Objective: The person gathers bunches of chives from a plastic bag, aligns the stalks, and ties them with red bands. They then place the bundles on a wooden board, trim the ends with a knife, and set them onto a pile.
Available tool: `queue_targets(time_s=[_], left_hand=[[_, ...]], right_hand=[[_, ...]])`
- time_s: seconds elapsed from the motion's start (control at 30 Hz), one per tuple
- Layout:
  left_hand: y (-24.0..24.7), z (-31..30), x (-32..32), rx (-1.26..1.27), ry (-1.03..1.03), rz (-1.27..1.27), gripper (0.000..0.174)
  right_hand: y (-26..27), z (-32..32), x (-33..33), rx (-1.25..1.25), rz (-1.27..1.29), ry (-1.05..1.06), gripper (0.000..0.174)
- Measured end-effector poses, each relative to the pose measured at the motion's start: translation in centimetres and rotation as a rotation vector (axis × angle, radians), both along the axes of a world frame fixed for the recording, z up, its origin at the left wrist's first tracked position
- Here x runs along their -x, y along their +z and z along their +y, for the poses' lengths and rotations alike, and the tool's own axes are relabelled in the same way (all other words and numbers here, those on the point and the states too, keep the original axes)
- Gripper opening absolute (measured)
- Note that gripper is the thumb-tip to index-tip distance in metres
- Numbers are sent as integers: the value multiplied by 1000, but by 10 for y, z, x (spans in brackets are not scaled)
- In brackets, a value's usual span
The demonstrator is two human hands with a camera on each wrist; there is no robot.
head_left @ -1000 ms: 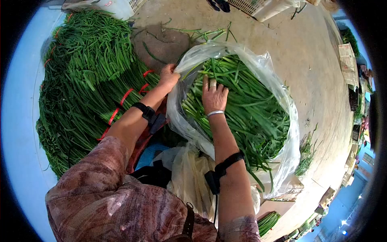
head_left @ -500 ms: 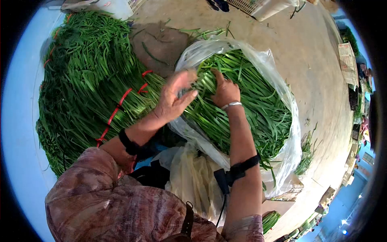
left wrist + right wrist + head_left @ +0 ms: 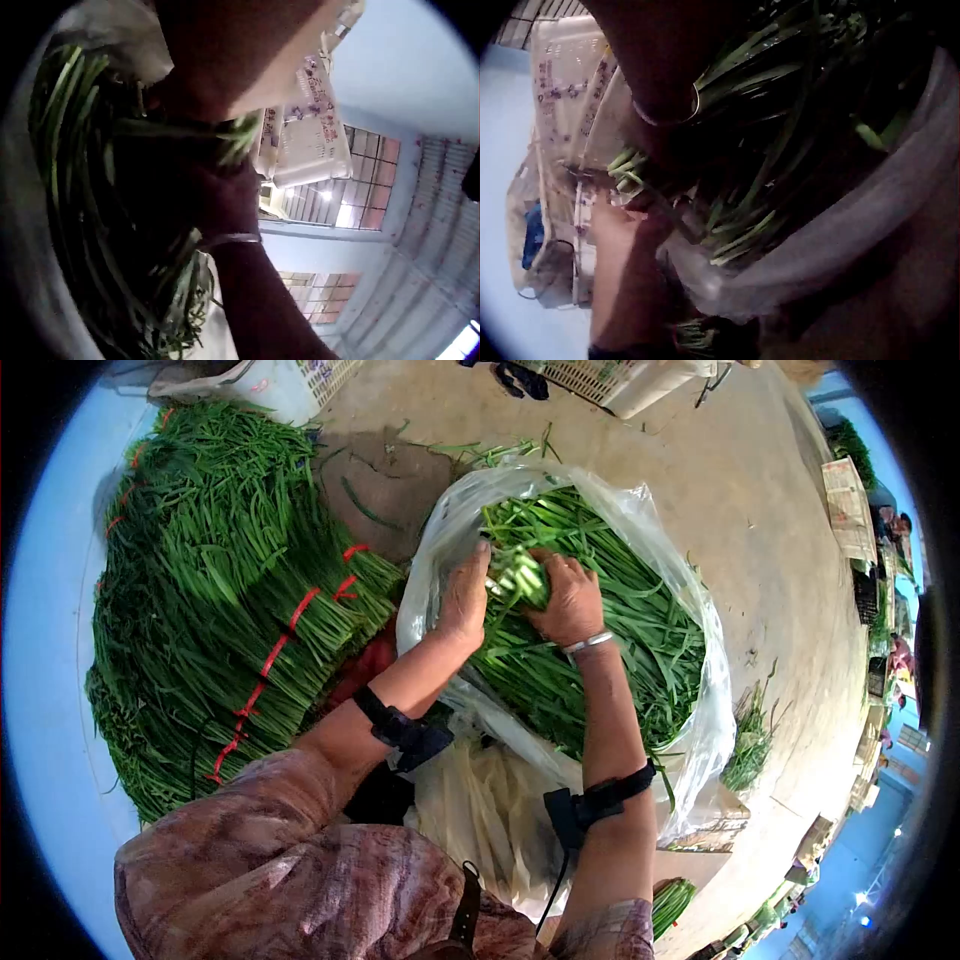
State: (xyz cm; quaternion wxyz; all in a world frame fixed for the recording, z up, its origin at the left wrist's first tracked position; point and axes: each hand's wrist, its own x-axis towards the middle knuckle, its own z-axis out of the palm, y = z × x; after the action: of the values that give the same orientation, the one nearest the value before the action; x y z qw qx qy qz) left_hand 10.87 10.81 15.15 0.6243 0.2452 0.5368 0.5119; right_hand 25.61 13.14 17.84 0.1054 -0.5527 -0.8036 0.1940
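Note:
My right hand (image 3: 568, 600) grips a bunch of leafy green stalks (image 3: 522, 575) over the bag, its pale cut ends turned toward the left hand. Upright beside those ends is my left hand (image 3: 465, 590), its fingers straight and its palm facing them. Below both hands, a clear plastic bag (image 3: 665, 525) stands wide open, filled with long green stalks (image 3: 640, 625). In the left wrist view, the pale stalk ends (image 3: 240, 139) stick out above the right hand (image 3: 225, 199), in shadow. The right wrist view has the left hand (image 3: 622, 225) just below the ends (image 3: 626, 169).
A large heap of green bundles (image 3: 220, 560) tied with red bands (image 3: 265, 665) lies on the left. Behind it are a brown mat (image 3: 385, 490) and a white crate (image 3: 310, 385). Crumpled plastic (image 3: 490, 810) sits near my lap. Loose stalks (image 3: 748, 745) lie right of the bag.
The left hand let go of the bag's rim and moved right, to the stalk ends. The right hand, spread on the stalks earlier, now grips a bunch raised from them.

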Motion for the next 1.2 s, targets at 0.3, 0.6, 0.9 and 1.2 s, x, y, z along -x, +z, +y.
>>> queue_targets(time_s=[0.3,0.6,0.9,1.2], left_hand=[[-28,4,-14,-165,46,-38,44],[-4,-12,-14,70,148,-142,31],[18,-27,-2,83,-10,-163,40],[79,5,-8,-35,-438,-158,105]], right_hand=[[26,-23,20,61,-442,38,100],[88,-14,9,-89,-375,36,92],[45,-22,35,311,-372,130,131],[53,-25,-2,90,161,-62,131]])
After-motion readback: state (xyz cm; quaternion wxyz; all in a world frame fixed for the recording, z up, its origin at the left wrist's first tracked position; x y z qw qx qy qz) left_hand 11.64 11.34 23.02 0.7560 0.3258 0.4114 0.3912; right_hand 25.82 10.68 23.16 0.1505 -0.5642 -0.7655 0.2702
